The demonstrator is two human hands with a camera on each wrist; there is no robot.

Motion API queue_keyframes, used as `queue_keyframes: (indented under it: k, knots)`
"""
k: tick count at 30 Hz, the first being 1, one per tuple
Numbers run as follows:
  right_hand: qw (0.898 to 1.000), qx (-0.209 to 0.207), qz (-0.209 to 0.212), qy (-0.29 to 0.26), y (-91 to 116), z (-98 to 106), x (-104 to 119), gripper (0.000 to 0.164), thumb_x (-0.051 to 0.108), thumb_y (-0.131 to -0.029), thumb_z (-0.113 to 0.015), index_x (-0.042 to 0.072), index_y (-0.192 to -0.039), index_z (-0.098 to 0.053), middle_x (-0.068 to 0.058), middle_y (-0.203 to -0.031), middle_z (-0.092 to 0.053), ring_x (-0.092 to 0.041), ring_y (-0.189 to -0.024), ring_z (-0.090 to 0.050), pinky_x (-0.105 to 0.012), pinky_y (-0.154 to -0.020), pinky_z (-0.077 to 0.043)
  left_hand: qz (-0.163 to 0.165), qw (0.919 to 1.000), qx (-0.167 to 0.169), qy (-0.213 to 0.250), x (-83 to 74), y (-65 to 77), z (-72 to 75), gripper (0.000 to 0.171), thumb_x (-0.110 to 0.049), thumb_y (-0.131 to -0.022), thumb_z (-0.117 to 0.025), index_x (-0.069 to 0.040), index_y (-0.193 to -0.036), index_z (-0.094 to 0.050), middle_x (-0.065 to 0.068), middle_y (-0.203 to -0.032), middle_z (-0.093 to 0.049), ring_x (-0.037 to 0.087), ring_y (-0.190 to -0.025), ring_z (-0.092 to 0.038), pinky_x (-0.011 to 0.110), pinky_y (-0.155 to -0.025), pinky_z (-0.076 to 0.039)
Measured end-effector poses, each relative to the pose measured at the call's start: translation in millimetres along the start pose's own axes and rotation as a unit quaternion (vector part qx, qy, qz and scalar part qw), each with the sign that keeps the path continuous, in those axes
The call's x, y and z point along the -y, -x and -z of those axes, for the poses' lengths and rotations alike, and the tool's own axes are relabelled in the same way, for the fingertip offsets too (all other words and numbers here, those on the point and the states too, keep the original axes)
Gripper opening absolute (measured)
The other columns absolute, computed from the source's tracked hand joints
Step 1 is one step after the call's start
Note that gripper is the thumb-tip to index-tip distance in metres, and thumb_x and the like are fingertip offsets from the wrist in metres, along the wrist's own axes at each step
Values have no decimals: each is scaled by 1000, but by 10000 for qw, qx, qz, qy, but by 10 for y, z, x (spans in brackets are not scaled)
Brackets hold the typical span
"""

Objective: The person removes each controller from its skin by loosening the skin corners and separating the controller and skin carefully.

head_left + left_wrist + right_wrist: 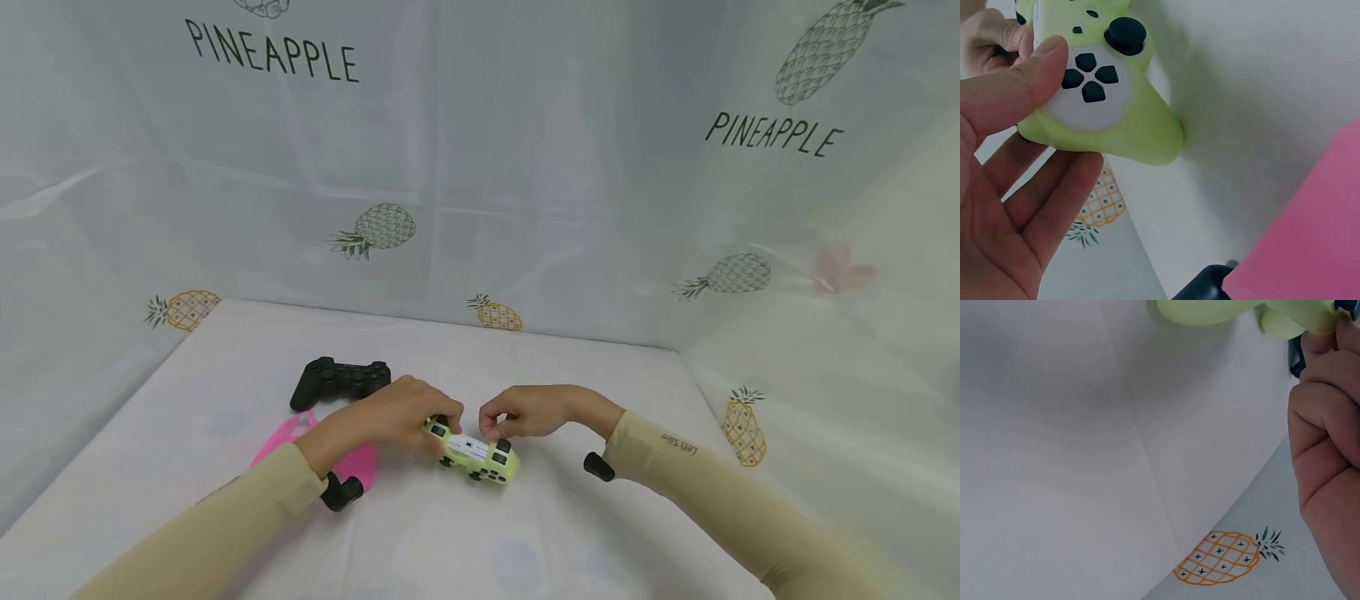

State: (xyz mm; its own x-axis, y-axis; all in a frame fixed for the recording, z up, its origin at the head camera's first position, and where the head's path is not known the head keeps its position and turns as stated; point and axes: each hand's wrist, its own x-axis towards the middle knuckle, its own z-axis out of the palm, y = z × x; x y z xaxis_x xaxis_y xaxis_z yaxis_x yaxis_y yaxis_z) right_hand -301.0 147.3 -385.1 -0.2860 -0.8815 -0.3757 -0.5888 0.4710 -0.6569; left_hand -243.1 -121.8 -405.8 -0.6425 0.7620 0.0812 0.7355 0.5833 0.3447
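Observation:
A game controller [469,449] in a light green cover is between the hands, just over the table. My left hand [405,412] grips its one end; in the left wrist view, the thumb [1047,69] lies on the face by the direction buttons and the fingers pass beneath. At the other end, my right hand [528,411] has curled fingers and pinches the far edge of the covered controller. The right wrist view shows these fingers [1329,419] against the green edge, their tips partly cut off by the frame.
A black game controller [341,379] lies on the table [600,533] at the back left. Nearer, a pink soft-looking piece [363,467] is partly hidden under the left forearm. A curtain with pineapple prints [495,167] hangs behind the table.

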Motion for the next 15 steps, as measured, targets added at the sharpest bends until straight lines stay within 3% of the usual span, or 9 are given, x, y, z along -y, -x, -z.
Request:
queue_keyframes:
  k: [5,15]
  knots:
    - [9996,-27,-19,266,64,43,7,13,21,-111,-59,21,-98,-62,13,-88,-54,-2,-76,-46,-23,-74,-40,-6,9998,177,-10,-12,-53,17,29,-29,-81,-93,-32,-99,-70,-25,-92,-70,3,-74,-52,34,-78,-44]
    - [9958,-793,101,-448,271,-57,-31,10,22,-110,-61,20,-101,-63,11,-88,-53,-5,-75,-44,-25,-74,-40,319,9987,379,123,-48,-73,107,28,-28,-83,-93,-31,-98,-69,-22,-92,-71,8,-79,-54,34,-79,-45]
